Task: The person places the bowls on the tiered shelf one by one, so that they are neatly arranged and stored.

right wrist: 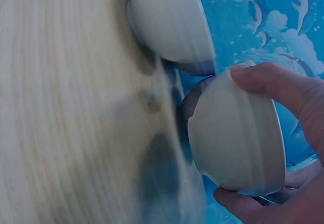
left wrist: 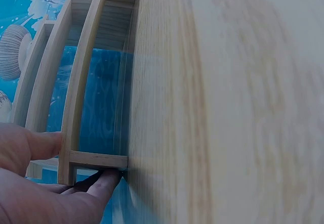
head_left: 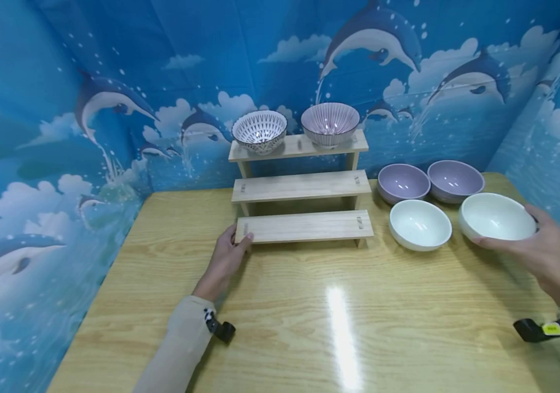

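My left hand (head_left: pixel 223 259) grips the left end of the lowest step of a three-tier wooden stand (head_left: pixel 304 226). In the left wrist view its thumb lies on top of the board and the fingers go round the end and underneath. At the far right, my right hand (head_left: pixel 545 248) holds a white bowl (head_left: pixel 496 215) by its sides, thumb on the near side. The right wrist view shows this bowl (right wrist: pixel 238 133) slightly above the table, its shadow below. Another white bowl (head_left: pixel 420 224) stands just left of it. Part of the held bowl's far side is hidden by fingers.
Two purple bowls, one at left (head_left: pixel 404 183) and one at right (head_left: pixel 455 180), stand behind the white ones. On the top step sit a black-and-white patterned bowl (head_left: pixel 260 131) and a purple striped bowl (head_left: pixel 331 124). A blue dolphin-print cloth (head_left: pixel 201 65) hangs behind the wooden table (head_left: pixel 280 316).
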Demonstrator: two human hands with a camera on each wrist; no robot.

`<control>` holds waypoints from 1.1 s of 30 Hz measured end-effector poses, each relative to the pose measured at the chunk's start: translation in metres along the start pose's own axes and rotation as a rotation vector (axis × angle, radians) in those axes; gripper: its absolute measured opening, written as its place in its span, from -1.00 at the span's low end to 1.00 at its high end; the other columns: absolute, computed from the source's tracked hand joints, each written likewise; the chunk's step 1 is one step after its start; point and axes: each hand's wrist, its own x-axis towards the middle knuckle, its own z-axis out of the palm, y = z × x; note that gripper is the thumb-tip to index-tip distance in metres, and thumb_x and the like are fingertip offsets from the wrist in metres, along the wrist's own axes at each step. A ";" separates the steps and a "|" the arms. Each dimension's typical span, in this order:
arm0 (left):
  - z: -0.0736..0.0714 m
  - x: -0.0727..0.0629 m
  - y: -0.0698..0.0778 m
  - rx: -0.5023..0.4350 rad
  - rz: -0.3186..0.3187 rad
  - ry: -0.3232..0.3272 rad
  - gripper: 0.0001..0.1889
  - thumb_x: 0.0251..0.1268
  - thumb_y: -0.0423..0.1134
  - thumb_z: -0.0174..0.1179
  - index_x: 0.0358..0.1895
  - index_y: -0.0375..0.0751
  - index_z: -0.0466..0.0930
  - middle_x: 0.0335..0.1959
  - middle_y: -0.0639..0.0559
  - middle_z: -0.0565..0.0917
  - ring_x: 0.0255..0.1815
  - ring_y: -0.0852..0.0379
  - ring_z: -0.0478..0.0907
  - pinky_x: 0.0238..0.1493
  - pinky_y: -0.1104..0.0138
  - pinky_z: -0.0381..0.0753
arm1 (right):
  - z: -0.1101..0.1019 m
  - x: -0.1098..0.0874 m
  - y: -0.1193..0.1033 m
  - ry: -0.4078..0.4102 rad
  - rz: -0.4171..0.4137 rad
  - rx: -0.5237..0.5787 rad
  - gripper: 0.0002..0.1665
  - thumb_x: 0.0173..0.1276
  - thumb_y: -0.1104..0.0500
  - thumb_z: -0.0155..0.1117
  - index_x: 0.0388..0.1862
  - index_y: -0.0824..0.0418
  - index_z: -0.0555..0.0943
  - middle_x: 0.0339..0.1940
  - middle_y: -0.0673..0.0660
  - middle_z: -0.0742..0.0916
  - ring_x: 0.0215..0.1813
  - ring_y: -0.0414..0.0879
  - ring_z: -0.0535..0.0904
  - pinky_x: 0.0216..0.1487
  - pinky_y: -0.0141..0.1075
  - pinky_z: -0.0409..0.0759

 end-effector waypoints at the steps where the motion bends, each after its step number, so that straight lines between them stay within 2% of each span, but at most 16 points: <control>1: 0.000 0.000 0.000 0.000 0.001 0.001 -0.29 0.61 -0.06 0.05 0.63 -0.18 -0.01 0.58 -0.14 0.20 0.54 -0.07 0.21 0.50 0.05 0.28 | -0.001 -0.001 -0.002 0.004 0.000 -0.008 0.37 0.10 0.11 0.66 0.62 0.42 -0.07 0.43 0.58 0.25 0.06 0.26 0.37 -0.39 -0.62 0.32; 3: -0.001 0.001 0.000 -0.003 0.003 0.002 -0.30 0.61 -0.07 0.05 0.63 -0.18 0.00 0.57 -0.15 0.21 0.53 -0.07 0.22 0.50 0.05 0.29 | -0.002 -0.003 -0.007 0.007 0.008 -0.029 0.39 0.13 0.08 0.64 0.63 0.41 -0.13 0.48 0.60 0.19 0.16 0.41 0.34 -0.31 -0.47 0.43; 5: -0.001 0.001 0.000 -0.005 0.004 0.004 -0.31 0.61 -0.07 0.05 0.63 -0.19 0.01 0.57 -0.15 0.22 0.53 -0.08 0.23 0.49 0.06 0.29 | -0.003 -0.004 -0.013 0.007 0.012 -0.048 0.41 0.14 0.05 0.63 0.64 0.39 -0.17 0.51 0.61 0.14 0.23 0.53 0.28 -0.26 -0.34 0.44; 8: -0.001 0.002 0.000 -0.011 0.004 0.005 -0.31 0.61 -0.08 0.05 0.63 -0.19 0.01 0.57 -0.16 0.22 0.53 -0.08 0.23 0.49 0.06 0.29 | -0.003 -0.005 -0.022 0.005 -0.006 -0.057 0.42 0.13 0.01 0.64 0.65 0.35 -0.15 0.52 0.58 0.17 0.25 0.54 0.28 -0.24 -0.24 0.43; 11: -0.001 0.001 0.000 -0.010 -0.001 0.006 -0.31 0.60 -0.07 0.06 0.63 -0.18 0.01 0.57 -0.15 0.23 0.53 -0.08 0.23 0.49 0.06 0.29 | 0.000 -0.006 -0.031 0.015 -0.047 -0.053 0.40 0.08 0.01 0.67 0.65 0.32 -0.05 0.46 0.54 0.28 0.20 0.44 0.32 -0.34 -0.46 0.37; 14: -0.001 0.001 0.000 -0.008 -0.004 0.004 -0.31 0.60 -0.07 0.06 0.63 -0.17 0.01 0.57 -0.14 0.23 0.52 -0.07 0.23 0.49 0.06 0.29 | 0.002 -0.007 -0.042 0.017 -0.082 -0.040 0.38 0.05 0.00 0.69 0.67 0.21 0.01 0.43 0.49 0.33 0.18 0.38 0.32 -0.40 -0.58 0.34; 18: -0.001 0.000 0.000 -0.006 -0.006 0.003 -0.31 0.60 -0.06 0.06 0.63 -0.16 0.02 0.57 -0.14 0.23 0.53 -0.07 0.23 0.49 0.06 0.30 | 0.005 -0.009 -0.063 -0.009 -0.118 -0.008 0.39 0.03 0.00 0.70 0.69 0.06 0.00 0.49 0.45 0.31 0.23 0.36 0.31 -0.38 -0.61 0.37; 19: -0.001 0.001 0.000 -0.007 -0.006 0.002 -0.31 0.60 -0.06 0.06 0.63 -0.16 0.02 0.57 -0.14 0.23 0.53 -0.07 0.23 0.49 0.06 0.30 | 0.007 -0.009 -0.068 -0.016 -0.126 -0.001 0.41 0.02 0.00 0.71 0.69 0.06 0.00 0.49 0.43 0.31 0.23 0.35 0.31 -0.38 -0.65 0.37; 24: -0.001 0.000 0.001 -0.005 0.000 0.001 -0.32 0.60 -0.06 0.06 0.62 -0.17 0.03 0.57 -0.15 0.23 0.53 -0.07 0.23 0.49 0.06 0.30 | 0.013 -0.014 -0.094 -0.060 -0.142 -0.001 0.50 -0.01 -0.01 0.73 0.69 0.18 -0.10 0.56 0.45 0.20 0.30 0.45 0.28 -0.37 -0.56 0.40; 26: -0.001 0.000 0.001 -0.004 0.003 0.000 -0.32 0.60 -0.06 0.06 0.62 -0.18 0.04 0.56 -0.14 0.24 0.53 -0.06 0.23 0.49 0.06 0.29 | 0.017 -0.016 -0.104 -0.083 -0.165 0.008 0.48 -0.02 -0.01 0.73 0.69 0.16 -0.06 0.56 0.43 0.19 0.32 0.46 0.27 -0.37 -0.56 0.41; 30: 0.000 0.001 0.000 -0.012 0.007 0.000 -0.33 0.60 -0.07 0.06 0.62 -0.18 0.05 0.55 -0.14 0.25 0.52 -0.06 0.24 0.49 0.08 0.30 | 0.026 -0.021 -0.121 -0.126 -0.243 0.062 0.36 -0.06 0.06 0.76 0.65 0.04 0.13 0.52 0.32 0.28 0.30 0.35 0.32 -0.34 -0.68 0.43; 33: 0.000 0.001 0.000 -0.016 0.010 0.001 -0.33 0.60 -0.08 0.06 0.61 -0.20 0.05 0.55 -0.16 0.26 0.52 -0.07 0.25 0.49 0.08 0.31 | 0.035 -0.025 -0.132 -0.157 -0.287 0.069 0.38 -0.08 0.07 0.77 0.65 0.08 0.12 0.48 0.34 0.33 0.28 0.34 0.36 -0.31 -0.70 0.44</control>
